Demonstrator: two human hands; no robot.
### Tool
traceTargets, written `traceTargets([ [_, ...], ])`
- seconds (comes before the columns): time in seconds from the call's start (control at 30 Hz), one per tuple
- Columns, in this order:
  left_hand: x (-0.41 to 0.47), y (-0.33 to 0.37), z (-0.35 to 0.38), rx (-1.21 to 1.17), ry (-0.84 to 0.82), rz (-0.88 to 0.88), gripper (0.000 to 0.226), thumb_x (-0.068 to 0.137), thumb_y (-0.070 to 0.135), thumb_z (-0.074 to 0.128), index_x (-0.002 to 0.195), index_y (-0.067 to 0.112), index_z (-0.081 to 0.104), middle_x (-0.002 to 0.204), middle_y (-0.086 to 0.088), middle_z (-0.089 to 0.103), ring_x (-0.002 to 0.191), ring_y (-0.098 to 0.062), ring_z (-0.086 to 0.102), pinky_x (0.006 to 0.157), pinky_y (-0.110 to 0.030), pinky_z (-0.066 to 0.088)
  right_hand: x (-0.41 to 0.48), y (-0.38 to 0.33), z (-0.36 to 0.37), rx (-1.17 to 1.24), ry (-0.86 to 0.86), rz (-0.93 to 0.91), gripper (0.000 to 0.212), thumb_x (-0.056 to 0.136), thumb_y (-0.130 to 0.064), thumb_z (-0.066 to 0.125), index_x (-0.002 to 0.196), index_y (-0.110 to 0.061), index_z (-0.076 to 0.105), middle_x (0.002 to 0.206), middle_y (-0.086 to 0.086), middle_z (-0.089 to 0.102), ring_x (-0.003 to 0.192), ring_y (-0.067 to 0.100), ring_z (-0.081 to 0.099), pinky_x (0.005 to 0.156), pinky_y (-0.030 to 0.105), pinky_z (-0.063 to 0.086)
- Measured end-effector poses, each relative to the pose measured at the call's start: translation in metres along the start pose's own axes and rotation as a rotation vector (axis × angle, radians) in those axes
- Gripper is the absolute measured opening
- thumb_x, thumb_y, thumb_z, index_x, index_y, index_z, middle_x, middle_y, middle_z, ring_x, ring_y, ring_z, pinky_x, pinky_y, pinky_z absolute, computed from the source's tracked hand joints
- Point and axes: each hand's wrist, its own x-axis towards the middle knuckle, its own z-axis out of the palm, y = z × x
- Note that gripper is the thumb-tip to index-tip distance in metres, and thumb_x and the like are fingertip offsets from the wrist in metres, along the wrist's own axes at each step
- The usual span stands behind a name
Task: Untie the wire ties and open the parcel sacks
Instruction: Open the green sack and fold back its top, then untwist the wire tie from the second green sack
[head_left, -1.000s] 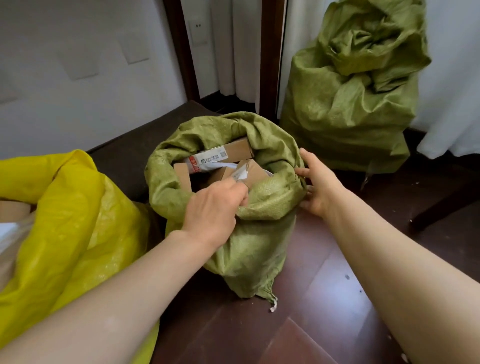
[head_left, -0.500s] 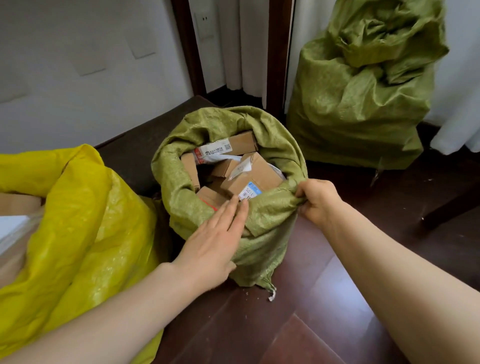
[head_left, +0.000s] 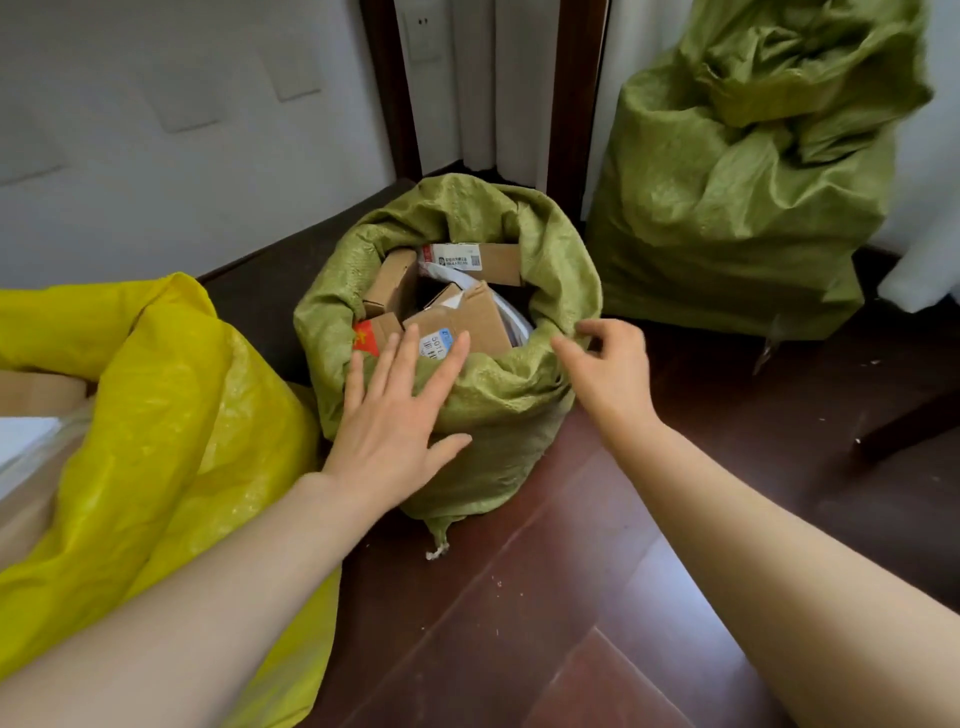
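Observation:
A small green woven sack stands on the dark wooden floor in the middle, its mouth rolled down and wide open. Several cardboard parcels with printed labels show inside. My left hand lies flat, fingers spread, against the sack's near rim. My right hand hovers at the right rim with fingers loosely apart, holding nothing. A larger green sack stands at the back right, its top bunched and folded over. No wire tie is visible.
A yellow sack lies open at the left with cardboard and white packets inside. A white wall, dark door frame and white curtains close the back. Dark wooden floor spreads in front.
My left hand came off the near rim and now lies flat with fingers spread. My right hand let go of the right rim. The sack mouth is rolled lower and wider.

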Motion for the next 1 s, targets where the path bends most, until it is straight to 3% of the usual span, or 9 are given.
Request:
traceTargets([
  [0.07,0.002,0.003,0.005,0.062,0.058,0.106,0.097,0.08,0.04,0.066,0.147,0.036,-0.003,0.156,-0.019,0.01,0.144,-0.033,0.01,0.113,-0.054,0.004,-0.003,0.001,0.008,0.004,-0.224,0.012,0.04,0.089,-0.026,0.058,0.127,-0.015,0.057,0.13,0.004,0.055,0.118,0.018,0.053,0.101,0.034,0.044],
  [0.13,0.006,0.011,0.009,0.105,0.051,0.179,0.097,0.067,0.025,0.075,0.147,0.027,0.02,0.153,-0.018,0.022,0.142,-0.032,0.022,0.113,-0.055,0.008,-0.004,0.002,0.009,0.118,-0.35,0.109,0.034,0.091,-0.021,0.055,0.124,-0.018,0.061,0.123,0.002,0.061,0.112,0.016,0.058,0.091,0.033,0.051],
  [0.37,0.054,0.072,-0.015,-0.005,0.153,0.237,0.07,0.064,0.035,0.062,0.129,0.014,0.053,0.147,-0.015,0.038,0.136,-0.032,0.034,0.112,-0.051,0.002,0.033,0.013,-0.03,0.32,-0.073,0.208,0.018,0.091,-0.007,0.049,0.093,-0.01,0.067,0.082,0.006,0.066,0.07,0.014,0.061,0.068,0.031,0.053],
  [0.5,0.1,0.113,-0.024,-0.06,0.118,0.254,0.065,0.081,0.034,0.053,0.142,0.02,0.035,0.156,-0.008,0.015,0.144,-0.024,0.008,0.114,-0.046,-0.01,0.069,0.027,-0.065,0.23,0.064,0.204,0.02,0.09,-0.01,0.049,0.081,-0.016,0.065,0.077,0.003,0.064,0.071,0.016,0.062,0.066,0.031,0.051],
  [0.57,0.124,0.126,-0.022,-0.06,0.066,0.234,0.063,0.085,0.033,0.052,0.143,0.021,0.031,0.156,-0.006,0.012,0.145,-0.022,0.003,0.114,-0.046,-0.009,0.09,0.034,-0.083,0.107,0.168,0.172,0.017,0.088,-0.015,0.051,0.088,-0.015,0.068,0.084,0.003,0.067,0.083,0.021,0.065,0.075,0.034,0.051],
  [0.63,0.144,0.137,-0.019,-0.072,0.035,0.209,0.06,0.086,0.032,0.051,0.142,0.021,0.033,0.156,-0.006,0.015,0.144,-0.023,0.004,0.115,-0.046,-0.008,0.11,0.038,-0.102,-0.092,0.253,0.121,0.026,0.089,-0.017,0.05,0.108,-0.012,0.067,0.108,0.007,0.065,0.097,0.024,0.063,0.08,0.031,0.047],
  [0.73,0.168,0.15,-0.013,-0.056,0.001,0.207,0.056,0.087,0.033,0.051,0.14,0.021,0.036,0.154,-0.005,0.02,0.144,-0.022,0.008,0.115,-0.046,-0.007,0.139,0.039,-0.129,-0.356,0.345,0.016,0.04,0.095,-0.016,0.047,0.135,-0.011,0.045,0.146,0.006,0.035,0.118,0.028,0.052,0.095,0.035,0.041],
  [0.9,0.192,0.168,0.0,-0.105,-0.031,0.169,0.048,0.088,0.034,0.05,0.134,0.022,0.045,0.149,-0.003,0.029,0.142,-0.021,0.014,0.115,-0.045,-0.006,0.179,0.042,-0.151,-0.744,0.239,-0.129,0.075,0.089,0.006,0.049,0.15,-0.017,0.013,0.16,0.0,-0.003,0.112,0.034,0.055,0.077,0.036,0.047],
  [1.0,0.194,0.177,0.009,-0.148,-0.058,0.158,0.046,0.088,0.033,0.05,0.133,0.022,0.046,0.148,-0.004,0.03,0.141,-0.02,0.015,0.115,-0.045,-0.005,0.193,0.042,-0.145,-0.968,0.161,-0.224,0.083,0.085,0.009,0.053,0.15,-0.013,0.008,0.157,0.008,0.009,0.108,0.035,0.056,0.074,0.038,0.047],
])
